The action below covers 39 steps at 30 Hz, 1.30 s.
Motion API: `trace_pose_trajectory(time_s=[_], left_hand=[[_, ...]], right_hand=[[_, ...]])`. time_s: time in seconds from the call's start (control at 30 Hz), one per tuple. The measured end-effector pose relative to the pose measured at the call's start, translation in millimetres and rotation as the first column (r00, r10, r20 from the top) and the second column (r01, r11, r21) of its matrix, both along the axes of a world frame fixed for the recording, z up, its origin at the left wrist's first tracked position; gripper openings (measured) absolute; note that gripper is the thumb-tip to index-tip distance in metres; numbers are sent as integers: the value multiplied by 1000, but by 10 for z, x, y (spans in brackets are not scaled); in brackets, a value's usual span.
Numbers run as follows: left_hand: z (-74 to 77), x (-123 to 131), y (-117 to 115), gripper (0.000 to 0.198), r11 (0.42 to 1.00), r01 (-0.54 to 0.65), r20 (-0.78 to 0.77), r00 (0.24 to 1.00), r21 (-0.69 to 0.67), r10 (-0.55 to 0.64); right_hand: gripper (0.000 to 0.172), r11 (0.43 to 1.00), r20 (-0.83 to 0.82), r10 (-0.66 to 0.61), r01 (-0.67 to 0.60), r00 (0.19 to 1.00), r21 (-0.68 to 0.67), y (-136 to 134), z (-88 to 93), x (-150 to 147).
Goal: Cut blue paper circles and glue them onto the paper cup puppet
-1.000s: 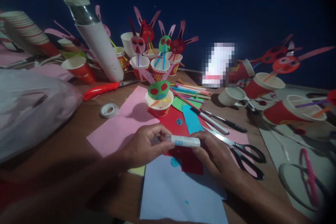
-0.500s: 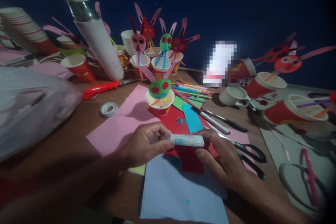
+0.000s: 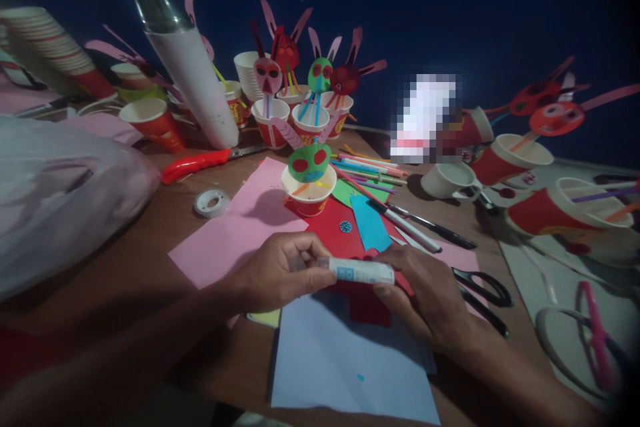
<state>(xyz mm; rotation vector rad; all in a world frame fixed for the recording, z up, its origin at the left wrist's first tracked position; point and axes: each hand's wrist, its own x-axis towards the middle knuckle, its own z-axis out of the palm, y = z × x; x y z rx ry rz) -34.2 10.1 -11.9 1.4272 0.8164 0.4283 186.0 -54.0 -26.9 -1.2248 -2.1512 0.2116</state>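
A white glue stick (image 3: 363, 271) with a blue label lies level between my two hands, above the papers. My left hand (image 3: 285, 267) pinches its left end between thumb and fingers. At the right end, my right hand (image 3: 425, 290) is closed on it, the thumb below and the fingers over the top. Below them is a sheet of red paper (image 3: 370, 312) on a pale blue sheet (image 3: 345, 360). Just beyond my hands stands a paper cup (image 3: 314, 203) with a green paper face (image 3: 309, 163) that has red eyes and pink ears.
Black-handled scissors (image 3: 483, 287) lie right of my right hand, near several pens (image 3: 415, 227). Pink paper (image 3: 235, 227), a tape roll (image 3: 211, 203) and a red-handled cutter (image 3: 200, 165) are left. Behind stand a flask (image 3: 193, 80) and several decorated cups (image 3: 270, 123). A plastic bag (image 3: 65, 193) bulges at far left.
The view has shifted slightly, so everything sits a little farther right. Both hands keep the glue stick in nearly the same position.
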Motion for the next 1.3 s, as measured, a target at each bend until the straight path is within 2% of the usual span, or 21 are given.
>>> trace_pose_trajectory(time_s=[0.07,0.13,0.2,0.27,0.33,0.4,0.47,0.53,0.6,0.63,0.7,0.77,0.8,0.87,0.93,0.97,1.03,1.1,1.17,1.23,1.3], left_hand=[[-24,-19,-7,10,993,12,-35,999,115,-8],[-70,-45,-21,9,933,38,-61,998,358,-17],[-123,-67,-34,12,783,54,-49,998,619,-30],[-155,-71,-40,15,678,32,-9,999,735,-36],[-150,-51,-35,13,754,-4,16,1000,657,-9],[-111,-14,-21,9,904,-44,15,999,425,42],[-61,20,-5,10,981,-64,4,998,182,64],[-29,31,4,12,997,-47,-23,999,54,48],[-33,12,2,11,992,-21,-57,998,127,28],[-48,-6,-2,10,971,-6,-65,998,239,22],[-93,-49,-13,10,846,30,-50,999,532,-4],[-133,-76,-23,15,687,40,-17,999,725,-40],[-143,-79,-25,16,667,30,-3,999,745,-42],[-137,-59,-24,13,781,0,-3,1000,624,3],[-107,-20,-18,11,942,-30,-32,999,335,43],[-91,0,-14,13,982,-37,-40,998,183,45],[-73,25,-11,16,999,-25,-27,999,-25,24],[-87,22,-17,16,1000,-7,-35,999,-28,6],[-133,-6,-30,14,975,10,-65,998,222,4],[-187,-42,-45,13,820,36,-59,998,571,-2],[-213,-61,-53,17,668,29,-19,1000,744,-23]], right_hand=[[19,994,-63,14,-21,998,-110,9,5,-39],[36,907,-215,-93,-6,972,-422,13,27,-96],[48,657,-339,-259,-92,904,-749,18,51,-145],[53,460,-370,-369,-178,853,-870,25,59,-158],[53,554,-349,-341,-113,873,-825,31,44,-125],[43,811,-250,-216,31,944,-585,34,12,-67],[30,964,-93,-103,76,990,-254,36,-23,-17],[27,993,-10,-65,63,998,-98,35,-45,-4],[31,966,-92,-82,56,992,-254,31,-43,-31],[38,898,-184,-120,27,976,-439,29,-34,-53],[48,595,-359,-259,-145,897,-791,28,-7,-98],[53,323,-424,-380,-312,822,-894,30,20,-121],[54,298,-420,-392,-319,819,-900,32,30,-119],[52,507,-366,-317,-170,875,-845,35,35,-92],[40,819,-222,-190,30,956,-573,35,17,-48],[31,920,-137,-133,70,982,-386,34,1,-29],[24,992,-11,-53,51,999,-120,31,-34,-13],[27,990,-1,-36,35,999,-139,32,-50,-36],[39,896,-141,-110,36,984,-443,38,-30,-88],[49,592,-290,-260,-85,921,-801,48,18,-138],[54,344,-333,-371,-205,867,-916,54,68,-152]])
